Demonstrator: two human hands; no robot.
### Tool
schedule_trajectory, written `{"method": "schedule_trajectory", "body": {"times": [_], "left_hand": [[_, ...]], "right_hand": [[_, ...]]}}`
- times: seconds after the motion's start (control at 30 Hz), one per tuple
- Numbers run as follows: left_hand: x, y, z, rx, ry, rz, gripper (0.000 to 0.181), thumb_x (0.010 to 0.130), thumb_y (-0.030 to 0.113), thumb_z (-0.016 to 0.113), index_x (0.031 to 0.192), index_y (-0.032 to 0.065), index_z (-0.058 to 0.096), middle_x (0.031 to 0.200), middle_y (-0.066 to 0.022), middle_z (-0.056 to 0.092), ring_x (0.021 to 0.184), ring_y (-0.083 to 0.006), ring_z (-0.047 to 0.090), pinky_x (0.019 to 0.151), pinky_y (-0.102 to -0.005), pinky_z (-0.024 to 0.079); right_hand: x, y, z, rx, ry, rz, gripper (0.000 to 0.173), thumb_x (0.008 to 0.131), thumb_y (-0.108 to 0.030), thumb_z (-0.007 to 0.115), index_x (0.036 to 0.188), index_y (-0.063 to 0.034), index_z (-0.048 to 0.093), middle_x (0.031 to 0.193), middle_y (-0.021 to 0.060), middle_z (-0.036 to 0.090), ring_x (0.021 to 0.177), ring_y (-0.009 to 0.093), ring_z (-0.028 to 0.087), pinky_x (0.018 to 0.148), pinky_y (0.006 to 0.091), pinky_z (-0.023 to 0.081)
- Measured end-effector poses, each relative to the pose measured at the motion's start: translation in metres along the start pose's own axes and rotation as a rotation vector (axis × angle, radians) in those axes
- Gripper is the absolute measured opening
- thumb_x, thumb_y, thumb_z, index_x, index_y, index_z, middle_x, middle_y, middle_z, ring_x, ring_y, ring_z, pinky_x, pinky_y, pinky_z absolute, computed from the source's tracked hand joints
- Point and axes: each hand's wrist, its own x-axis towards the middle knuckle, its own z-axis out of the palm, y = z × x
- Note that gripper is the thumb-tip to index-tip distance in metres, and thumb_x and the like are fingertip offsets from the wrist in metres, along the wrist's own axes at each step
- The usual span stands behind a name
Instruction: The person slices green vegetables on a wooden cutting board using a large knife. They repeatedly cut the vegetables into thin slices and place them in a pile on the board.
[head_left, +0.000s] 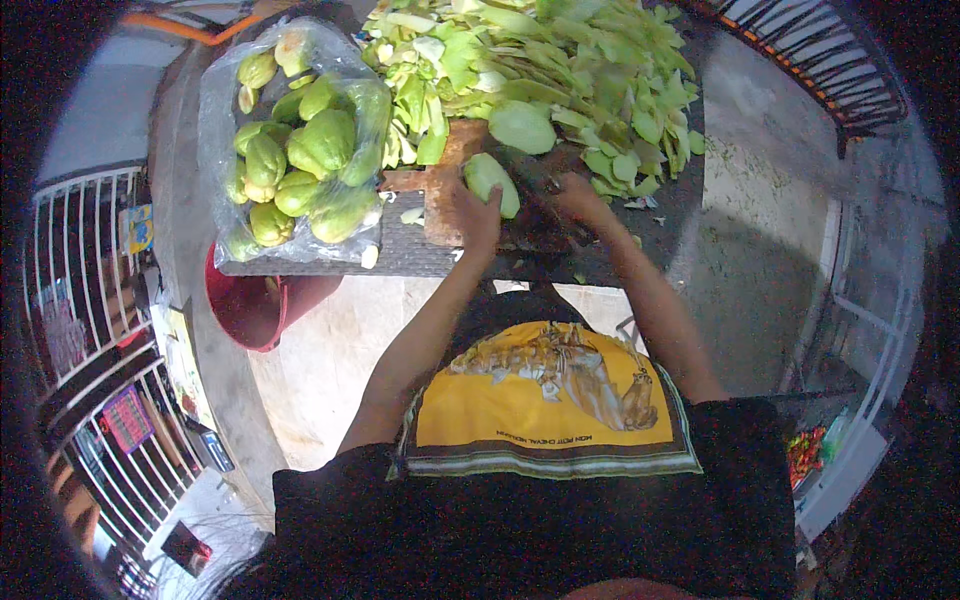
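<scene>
My left hand (478, 217) grips a cut piece of chayote (493, 184), pale green, over a worn wooden cutting board (442, 214). To its right, my right hand (577, 199) is closed on the handle of a knife with a broad dark blade (529, 171), which points up and left beside the piece. Just above the blade lies another pale slice (522, 127). A large heap of sliced chayote (585, 60) spreads behind the board. Whole green chayotes (322, 142) lie at the left on a clear plastic bag (217, 150).
The dark woven-textured table (405, 259) carries the board, bag and heap. Below its left edge stands a red bucket (247, 300). Small scraps lie near the front edge. A chair with a corded back (817, 60) is at the upper right, and white metal railings (90, 262) are at the left.
</scene>
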Motion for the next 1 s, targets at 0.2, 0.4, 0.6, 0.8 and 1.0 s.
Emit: {"method": "schedule_trajectory", "body": {"times": [0.2, 0.4, 0.6, 0.8, 1.0], "left_hand": [[0.004, -0.028, -0.009, -0.255, -0.094, -0.142, 0.069, 0.063, 0.027, 0.075, 0.119, -0.0003, 0.045, 0.099, -0.0203, 0.060, 0.089, -0.0334, 0.060, 0.080, -0.0436, 0.047], [-0.002, 0.021, 0.007, 0.149, 0.032, 0.031, 0.064, 0.062, 0.023, 0.075, 0.118, 0.0083, 0.048, 0.097, -0.0216, 0.059, 0.089, -0.0375, 0.059, 0.077, -0.0451, 0.049], [-0.010, 0.044, 0.012, 0.361, 0.025, 0.040, 0.065, 0.062, 0.020, 0.075, 0.119, 0.0080, 0.046, 0.109, -0.0207, 0.050, 0.088, -0.0396, 0.058, 0.073, -0.0458, 0.050], [-0.017, 0.083, 0.003, 0.379, -0.090, 0.107, 0.065, 0.063, 0.024, 0.076, 0.118, 0.0060, 0.046, 0.109, -0.0188, 0.050, 0.089, -0.0391, 0.058, 0.071, -0.0460, 0.051], [0.013, 0.055, 0.017, 0.143, -0.112, 0.323, 0.071, 0.061, 0.030, 0.080, 0.118, 0.0050, 0.046, 0.107, -0.0153, 0.051, 0.093, -0.0378, 0.057, 0.076, -0.0450, 0.049]], "right_hand": [[-0.005, -0.021, -0.008, -0.077, 0.031, -0.174, 0.029, 0.072, -0.018, 0.067, 0.095, -0.0004, 0.063, 0.088, 0.0205, 0.065, 0.081, 0.033, 0.064, 0.071, 0.0425, 0.049], [-0.015, -0.002, 0.011, -0.167, 0.180, -0.205, 0.025, 0.075, -0.015, 0.065, 0.096, -0.0021, 0.060, 0.087, 0.0206, 0.063, 0.086, 0.038, 0.060, 0.074, 0.0460, 0.047], [-0.069, -0.041, -0.023, -0.138, 0.253, -0.245, 0.027, 0.075, -0.008, 0.063, 0.099, -0.0026, 0.053, 0.084, 0.0222, 0.061, 0.084, 0.042, 0.057, 0.069, 0.0485, 0.046], [-0.076, -0.041, -0.030, -0.144, 0.345, -0.299, 0.040, 0.071, -0.005, 0.065, 0.108, -0.0060, 0.052, 0.081, 0.0216, 0.061, 0.081, 0.042, 0.058, 0.068, 0.0495, 0.046], [-0.063, -0.044, -0.041, -0.072, 0.235, -0.273, 0.045, 0.070, -0.002, 0.066, 0.112, -0.0084, 0.052, 0.083, 0.0202, 0.063, 0.082, 0.041, 0.059, 0.070, 0.0489, 0.047]]}}
